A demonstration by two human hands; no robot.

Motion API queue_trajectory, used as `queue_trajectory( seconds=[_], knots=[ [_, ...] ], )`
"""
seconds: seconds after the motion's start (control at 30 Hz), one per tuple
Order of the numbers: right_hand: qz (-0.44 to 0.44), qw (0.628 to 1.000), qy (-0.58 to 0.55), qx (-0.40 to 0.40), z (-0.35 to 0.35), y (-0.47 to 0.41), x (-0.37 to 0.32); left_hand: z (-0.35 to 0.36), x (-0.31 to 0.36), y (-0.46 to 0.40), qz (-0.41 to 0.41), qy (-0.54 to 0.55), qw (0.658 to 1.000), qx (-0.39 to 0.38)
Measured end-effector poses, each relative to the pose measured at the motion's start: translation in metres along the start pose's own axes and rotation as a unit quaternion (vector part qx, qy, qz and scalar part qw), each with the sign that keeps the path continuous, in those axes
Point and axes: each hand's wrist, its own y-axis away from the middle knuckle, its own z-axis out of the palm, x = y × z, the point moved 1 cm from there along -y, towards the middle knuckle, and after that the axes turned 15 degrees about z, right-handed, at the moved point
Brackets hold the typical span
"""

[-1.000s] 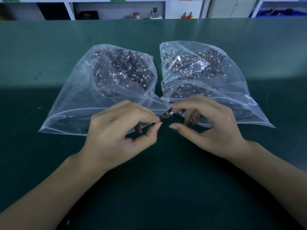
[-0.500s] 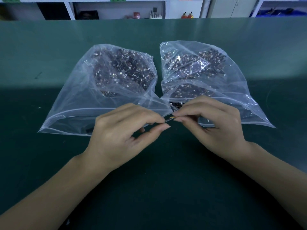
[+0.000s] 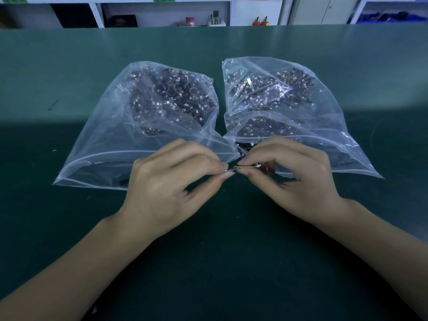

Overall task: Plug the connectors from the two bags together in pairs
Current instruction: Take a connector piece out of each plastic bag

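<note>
Two clear plastic bags lie side by side on the green table, the left bag (image 3: 111, 135) and the right bag (image 3: 324, 117), each full of small dark wired connectors with white plugs. In front of their open mouths my left hand (image 3: 166, 181) pinches one small connector between thumb and forefinger. My right hand (image 3: 294, 179) pinches another, a thin yellow-wired connector (image 3: 246, 167) with a white plug at its right end. The two pieces meet tip to tip between my fingertips; the joint itself is hidden by the fingers.
The green table (image 3: 208, 262) stretches wide in front of and behind the bags. Beyond its far edge are white shelves (image 3: 162, 12) with small items and a white cabinet (image 3: 324, 10).
Both hands have closed in until the fingertips touch. The right hand's grip has shifted along the wire, so the yellow wire and white plug show under its fingers.
</note>
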Motion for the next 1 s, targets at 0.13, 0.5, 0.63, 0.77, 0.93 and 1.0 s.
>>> queue_trajectory(
  seconds=[0.13,0.5,0.63,0.77,0.93,1.0],
  knots=[
    [0.005,1.000,0.003,-0.010,0.0008,0.0004,0.0018,0.0009,-0.0001,0.0003,0.000,-0.001,1.000,-0.007],
    [0.011,1.000,0.001,-0.011,0.0028,0.0013,0.0021,0.0006,-0.0003,0.0006,-0.003,-0.003,1.000,-0.011],
    [0.010,1.000,0.003,-0.017,0.0021,0.0009,0.0030,0.0014,-0.0002,0.0012,0.006,-0.006,1.000,-0.016],
    [0.017,1.000,-0.001,-0.016,0.0032,0.0016,0.0024,0.0007,-0.0010,0.0018,0.000,-0.006,1.000,-0.019],
    [0.017,1.000,0.002,-0.023,0.0019,0.0017,0.0024,0.0030,-0.0011,0.0021,0.010,-0.008,1.000,-0.017],
    [0.025,0.999,-0.002,-0.023,0.0025,0.0020,0.0021,0.0027,-0.0017,0.0026,0.008,-0.008,1.000,-0.020]
  ],
)
